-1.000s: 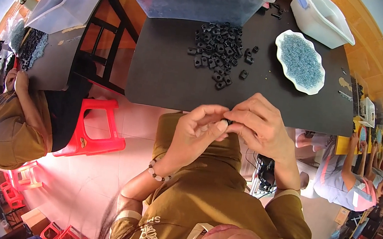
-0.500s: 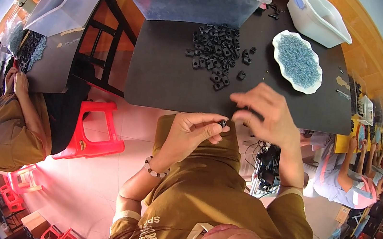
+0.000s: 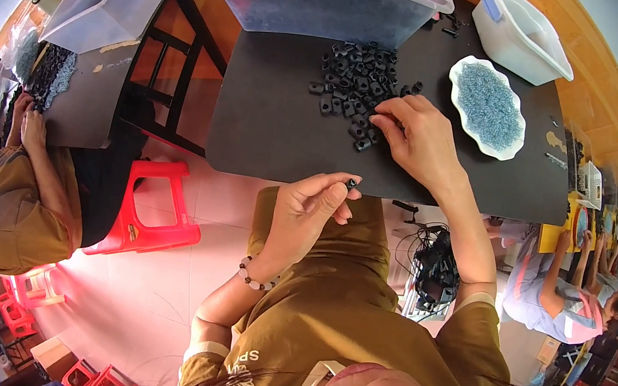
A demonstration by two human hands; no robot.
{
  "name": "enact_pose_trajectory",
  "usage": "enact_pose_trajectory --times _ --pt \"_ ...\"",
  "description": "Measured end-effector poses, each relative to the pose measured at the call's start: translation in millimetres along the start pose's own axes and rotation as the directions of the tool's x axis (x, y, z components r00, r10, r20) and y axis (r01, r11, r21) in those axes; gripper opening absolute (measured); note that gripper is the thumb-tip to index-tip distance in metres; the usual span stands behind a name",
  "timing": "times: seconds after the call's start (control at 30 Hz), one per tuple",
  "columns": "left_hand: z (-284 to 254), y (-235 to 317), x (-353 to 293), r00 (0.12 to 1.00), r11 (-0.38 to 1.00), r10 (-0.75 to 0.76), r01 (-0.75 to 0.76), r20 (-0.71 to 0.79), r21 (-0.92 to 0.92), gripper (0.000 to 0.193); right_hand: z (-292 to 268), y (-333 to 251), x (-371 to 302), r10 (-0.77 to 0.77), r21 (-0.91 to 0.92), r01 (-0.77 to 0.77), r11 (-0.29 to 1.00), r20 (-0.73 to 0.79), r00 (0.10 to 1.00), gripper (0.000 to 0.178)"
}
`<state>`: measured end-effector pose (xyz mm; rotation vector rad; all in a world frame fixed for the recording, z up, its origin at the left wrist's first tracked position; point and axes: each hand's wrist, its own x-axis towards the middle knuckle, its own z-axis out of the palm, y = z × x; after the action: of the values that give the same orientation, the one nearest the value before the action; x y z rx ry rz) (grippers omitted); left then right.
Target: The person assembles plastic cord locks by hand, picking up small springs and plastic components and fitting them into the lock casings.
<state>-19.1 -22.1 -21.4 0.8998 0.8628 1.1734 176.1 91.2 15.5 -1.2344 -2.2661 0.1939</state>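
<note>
My left hand is above my lap, just off the table's near edge. Its thumb and forefinger pinch a small black plastic part with a hollow end. On the dark table, my right hand reaches to the right edge of a pile of small black plastic parts. Its thumb and forefinger close together against the loose pieces there; whether one is between them is hidden. To the right of that hand is a white scalloped dish heaped with tiny pale-blue translucent pieces.
Behind the pile stands a clear plastic bin full of black parts. A white bin with a blue latch is at the back right. A red stool is on the floor to the left. Other people work at tables on both sides.
My right hand has moved from near my left hand, forward and slightly left, onto the pile's edge. My left hand has dropped back a little, keeping the black part pinched.
</note>
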Motion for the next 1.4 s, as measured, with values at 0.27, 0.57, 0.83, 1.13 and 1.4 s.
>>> enact_pose_trajectory --times 0.27,0.57,0.83,1.13,1.4 --pt "-4 1 1 0.999 0.998 0.041 -0.040 -0.018 0.053 0.032 -5 -16 6 0.208 -0.012 -0.208 0.978 0.010 0.978 0.019" --pt "0 5 0 0.997 0.992 0.072 -0.068 -0.037 0.109 0.024 -7 -18 14 0.213 -0.036 -0.210 0.977 0.142 0.967 0.018" --pt "1 1 2 0.992 0.987 0.112 -0.105 -0.050 0.119 0.024 -14 -20 16 0.266 -0.005 -0.272 0.962 0.230 0.936 0.015" --pt "2 2 2 0.994 0.993 0.084 -0.077 -0.072 0.093 0.024 -9 -15 15 0.291 0.162 -0.318 0.934 0.174 0.941 0.012" --pt "4 0 3 0.964 0.949 0.262 -0.249 -0.046 0.195 0.022 -26 -31 -35 0.214 0.886 -0.393 0.247 0.346 0.914 0.026"
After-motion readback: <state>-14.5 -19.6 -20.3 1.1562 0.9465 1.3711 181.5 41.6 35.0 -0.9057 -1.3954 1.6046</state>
